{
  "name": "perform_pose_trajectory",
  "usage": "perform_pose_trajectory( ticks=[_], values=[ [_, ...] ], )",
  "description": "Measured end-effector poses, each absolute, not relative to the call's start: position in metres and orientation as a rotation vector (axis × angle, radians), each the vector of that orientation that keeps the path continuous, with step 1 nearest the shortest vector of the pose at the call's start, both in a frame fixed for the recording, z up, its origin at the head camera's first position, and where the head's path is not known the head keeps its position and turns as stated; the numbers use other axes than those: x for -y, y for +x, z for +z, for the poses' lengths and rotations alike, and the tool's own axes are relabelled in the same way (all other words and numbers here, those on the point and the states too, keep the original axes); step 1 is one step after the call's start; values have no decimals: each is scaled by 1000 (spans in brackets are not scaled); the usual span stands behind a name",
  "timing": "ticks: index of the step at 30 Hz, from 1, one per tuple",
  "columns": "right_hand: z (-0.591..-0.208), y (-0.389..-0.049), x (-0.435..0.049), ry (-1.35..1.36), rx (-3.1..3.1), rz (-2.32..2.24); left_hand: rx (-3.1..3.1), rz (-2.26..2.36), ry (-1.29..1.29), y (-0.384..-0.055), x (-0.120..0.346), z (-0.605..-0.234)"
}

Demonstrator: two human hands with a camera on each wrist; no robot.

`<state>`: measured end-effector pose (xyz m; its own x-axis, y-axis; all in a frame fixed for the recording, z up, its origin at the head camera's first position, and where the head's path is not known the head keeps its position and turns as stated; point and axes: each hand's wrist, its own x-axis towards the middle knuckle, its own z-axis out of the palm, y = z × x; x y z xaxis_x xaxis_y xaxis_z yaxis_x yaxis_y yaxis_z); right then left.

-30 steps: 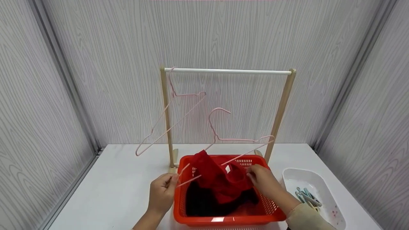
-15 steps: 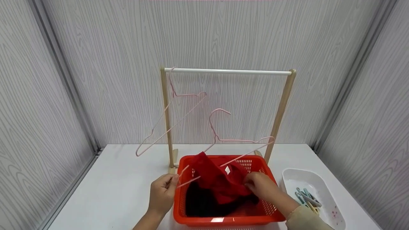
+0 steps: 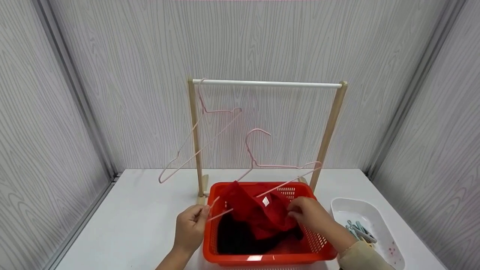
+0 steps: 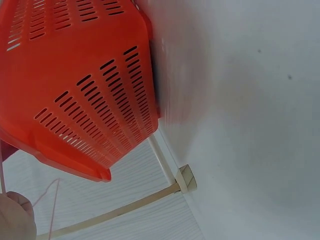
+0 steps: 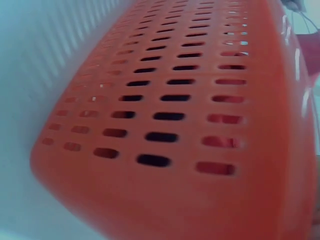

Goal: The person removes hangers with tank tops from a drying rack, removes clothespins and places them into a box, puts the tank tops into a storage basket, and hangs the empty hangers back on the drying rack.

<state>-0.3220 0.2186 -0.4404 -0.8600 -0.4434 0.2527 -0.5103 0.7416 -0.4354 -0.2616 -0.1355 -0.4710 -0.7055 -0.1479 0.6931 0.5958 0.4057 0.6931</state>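
Note:
My left hand pinches the lower left end of a pink clothes hanger over the basket's left rim. In the left wrist view this hand shows only at the lower left edge. A red garment hangs partly over the hanger's left arm, with a white tag showing; the hanger's right arm is bare. At the garment's right edge, my right hand holds the cloth between thumb and fingers. Beneath lie black cloth and the red plastic basket, whose wall fills most of the right wrist view.
Behind the basket stands a wooden rack with a white rail. Another pink hanger hangs at its left end. To the right, a white tray holds several clothespins. White table surface lies to the left.
The red garment and the held hanger have sunk slightly. My right hand moved in to the left, then back right and a little up along the garment's edge. My left hand stays put.

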Motion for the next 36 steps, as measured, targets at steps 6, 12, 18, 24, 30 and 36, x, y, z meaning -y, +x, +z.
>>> perform_pose_trajectory(
  ticks=[6, 12, 18, 24, 30, 36],
  values=[
    [-423, -319, -222, 703, 2796, 814, 1957, -1364, -380, -261, 135, -470],
    [-403, -317, -227, 707, 2700, 823, 1940, -1356, -370, -261, 135, -472],
    [-389, -315, -230, 688, 2625, 791, 1949, -1351, -356, -260, 134, -474],
    [-376, -313, -231, 639, 2555, 816, 1953, -1350, -370, -260, 133, -473],
    [-364, -315, -228, 617, 2463, 819, 1978, -1378, -377, -259, 133, -474],
    [-358, -320, -224, 624, 2363, 787, 1976, -1361, -400, -259, 131, -472]
  ],
)
